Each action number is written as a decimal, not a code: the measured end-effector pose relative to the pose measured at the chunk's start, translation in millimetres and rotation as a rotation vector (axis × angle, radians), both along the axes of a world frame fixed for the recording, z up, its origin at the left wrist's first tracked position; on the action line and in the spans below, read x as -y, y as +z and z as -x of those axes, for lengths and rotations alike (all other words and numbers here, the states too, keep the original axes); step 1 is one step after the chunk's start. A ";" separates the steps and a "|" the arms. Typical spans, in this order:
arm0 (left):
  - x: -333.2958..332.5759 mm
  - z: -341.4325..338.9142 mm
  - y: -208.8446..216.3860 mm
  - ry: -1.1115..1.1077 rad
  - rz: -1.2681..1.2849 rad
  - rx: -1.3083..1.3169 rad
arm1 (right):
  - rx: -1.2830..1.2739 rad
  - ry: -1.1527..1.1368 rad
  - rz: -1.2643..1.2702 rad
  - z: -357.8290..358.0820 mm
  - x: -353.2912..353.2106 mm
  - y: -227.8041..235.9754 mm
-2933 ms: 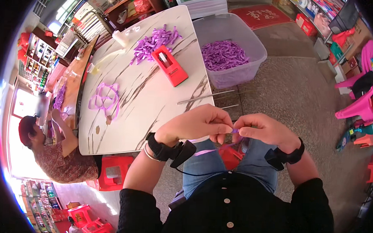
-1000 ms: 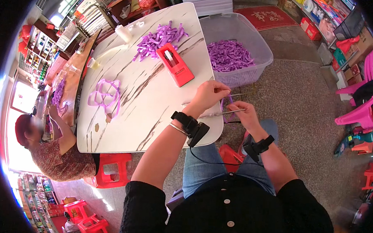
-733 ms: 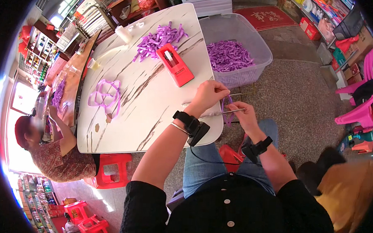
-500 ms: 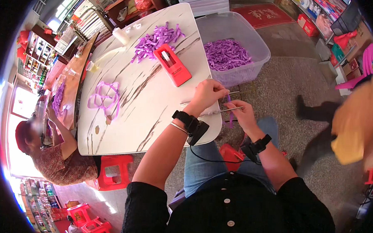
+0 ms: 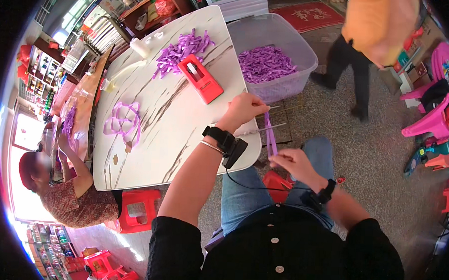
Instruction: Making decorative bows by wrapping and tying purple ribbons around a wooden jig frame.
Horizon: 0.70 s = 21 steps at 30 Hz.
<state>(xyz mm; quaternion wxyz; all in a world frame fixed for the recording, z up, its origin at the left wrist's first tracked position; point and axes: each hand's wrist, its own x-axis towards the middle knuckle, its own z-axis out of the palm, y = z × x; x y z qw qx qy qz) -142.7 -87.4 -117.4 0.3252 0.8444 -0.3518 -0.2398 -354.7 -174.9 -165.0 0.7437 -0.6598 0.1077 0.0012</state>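
Note:
A purple ribbon stretches between my hands just past the right edge of the marble-patterned table. My left hand is closed at the ribbon's upper end, beside the tip of a thin metal rod. Lower down, nearer my lap, my right hand pinches the ribbon's other end. A second thin metal rod sticks out from the table edge, and the ribbon runs across it. On the table, a red holder lies beside a pile of short purple ribbon pieces.
A clear plastic bin of purple pieces stands beyond the table's right edge. Looped ribbon and a white bottle lie left. A seated person works at the left; another person walks at the back right. Pink chairs stand right.
My right hand has moved from the rod down toward my lap, drawing the ribbon out long. My left hand stays near the rod tip. The walking person has moved farther back.

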 end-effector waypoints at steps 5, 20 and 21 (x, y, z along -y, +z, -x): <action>2.1 -2.7 -3.5 -0.024 -0.066 0.032 | 0.014 0.208 0.317 54.1 -2.9 39.5; 5.4 -3.2 -4.9 -0.041 -0.033 0.067 | 0.355 0.299 0.641 124.7 -9.1 59.5; 4.6 -4.0 -5.8 -0.040 -0.032 0.069 | 0.345 0.309 0.629 126.8 -10.0 59.7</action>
